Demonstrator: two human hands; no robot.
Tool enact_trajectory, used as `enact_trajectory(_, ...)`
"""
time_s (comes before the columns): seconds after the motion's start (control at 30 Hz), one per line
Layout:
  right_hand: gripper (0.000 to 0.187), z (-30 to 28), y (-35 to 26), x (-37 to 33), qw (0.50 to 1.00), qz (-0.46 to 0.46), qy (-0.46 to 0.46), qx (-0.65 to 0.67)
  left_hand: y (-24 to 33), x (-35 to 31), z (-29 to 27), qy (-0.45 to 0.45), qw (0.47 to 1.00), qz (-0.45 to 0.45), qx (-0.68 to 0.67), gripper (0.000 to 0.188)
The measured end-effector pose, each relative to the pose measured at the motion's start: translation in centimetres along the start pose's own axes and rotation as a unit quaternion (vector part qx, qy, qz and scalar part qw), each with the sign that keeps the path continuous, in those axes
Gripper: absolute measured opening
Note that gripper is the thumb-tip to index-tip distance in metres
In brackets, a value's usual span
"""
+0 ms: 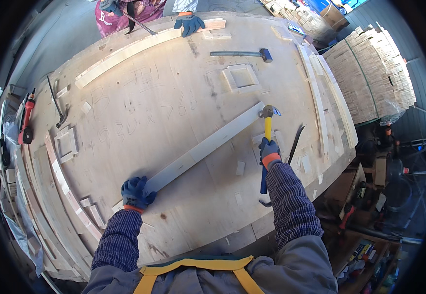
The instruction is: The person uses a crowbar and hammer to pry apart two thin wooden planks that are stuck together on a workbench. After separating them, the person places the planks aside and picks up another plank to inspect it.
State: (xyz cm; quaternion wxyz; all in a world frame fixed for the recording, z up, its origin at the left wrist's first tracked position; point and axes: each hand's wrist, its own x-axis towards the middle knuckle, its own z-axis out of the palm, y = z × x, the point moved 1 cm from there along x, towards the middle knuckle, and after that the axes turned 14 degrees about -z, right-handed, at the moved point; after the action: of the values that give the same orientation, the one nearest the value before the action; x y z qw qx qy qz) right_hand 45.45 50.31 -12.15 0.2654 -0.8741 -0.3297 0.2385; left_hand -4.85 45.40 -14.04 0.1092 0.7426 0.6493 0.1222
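A long pale wooden board [208, 142] lies slantwise across the plywood table. My left hand [137, 194], in a blue and orange work glove, is closed around its near end. My right hand [270, 153], gloved alike, grips the yellow and blue handle of a claw hammer [268, 125]. The hammer's head is at the board's far end; whether it touches the wood, I cannot tell. A dark pry bar [296, 144] lies beside my right hand, partly hidden by my forearm. A small wooden block frame [259, 139] sits partly behind that hand.
Across the plywood table [183, 98], a co-worker's gloved hand [189, 23] rests on another long board [125, 55]. A mallet [242, 54], a square wooden frame [241, 78], a claw hammer [60, 110] and a red power tool [27, 117] lie around. Stacked timber [369, 73] stands right.
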Motion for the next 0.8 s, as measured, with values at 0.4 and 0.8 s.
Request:
enact_trajectory(0.4,0.033,2.5,0.1,-2.8,0.998,-0.050,0.013,0.045,-0.1,0.2,0.2,-0.020,1.000,-0.007,0.004,0.070)
enact_trajectory(0.8,0.038,-2.4,7.2,-32.3,0.914,-0.148,-0.292,-0.240,1.5,0.6,-1.3,-0.159,0.976,-0.127,0.072,0.079)
